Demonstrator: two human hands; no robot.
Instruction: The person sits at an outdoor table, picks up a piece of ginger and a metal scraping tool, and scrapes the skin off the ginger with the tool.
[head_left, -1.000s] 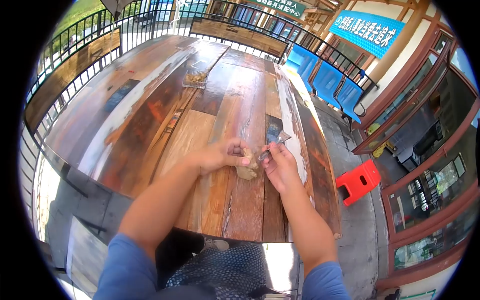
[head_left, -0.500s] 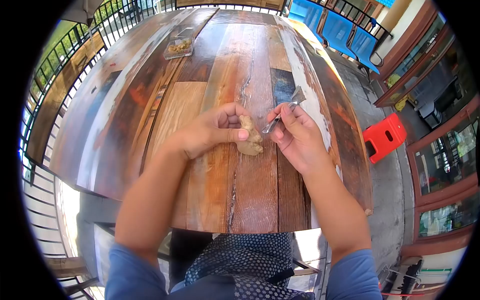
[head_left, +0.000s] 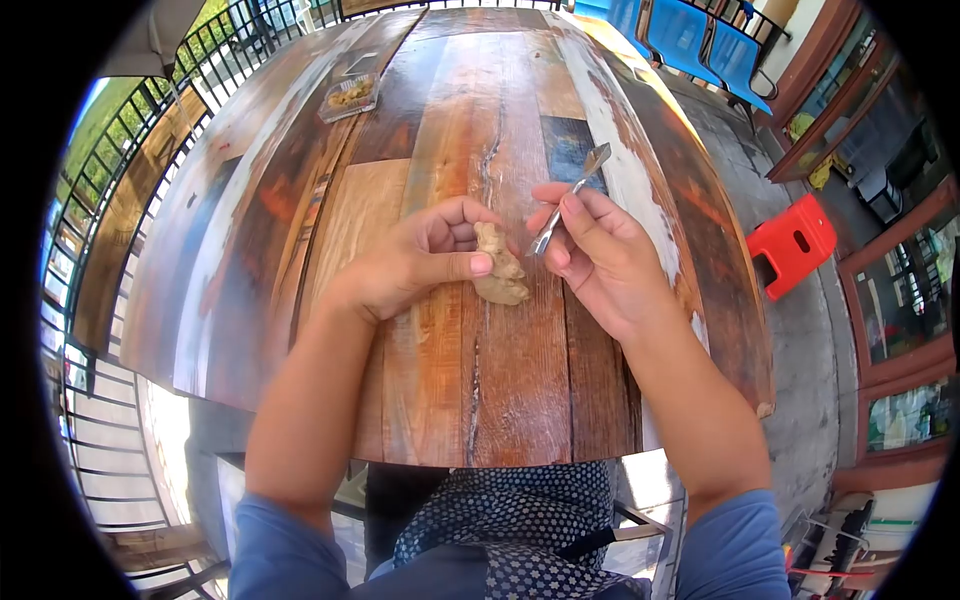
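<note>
My left hand (head_left: 430,255) grips a knobbly, pale-brown piece of ginger root (head_left: 502,275) between thumb and fingers, just above the wooden table (head_left: 420,400). To its right, my right hand (head_left: 605,245) pinches a slim, shiny metal tool (head_left: 570,205) by its middle. One end of that tool flares out flat and points up and away. Its narrower lower end hangs close to the ginger, apart from it. From this angle I cannot tell whether it is a spoon or a peeler.
A clear plastic box (head_left: 350,97) with yellowish-brown pieces stands at the table's far left. Blue chairs (head_left: 690,42) are beyond the far right corner, and a red stool (head_left: 793,245) stands right of the table. Black railing (head_left: 115,150) runs along the left.
My right hand has turned slightly, and the metal tool stands a little steeper. The left hand keeps its hold on the ginger. The whole view has shifted slightly.
</note>
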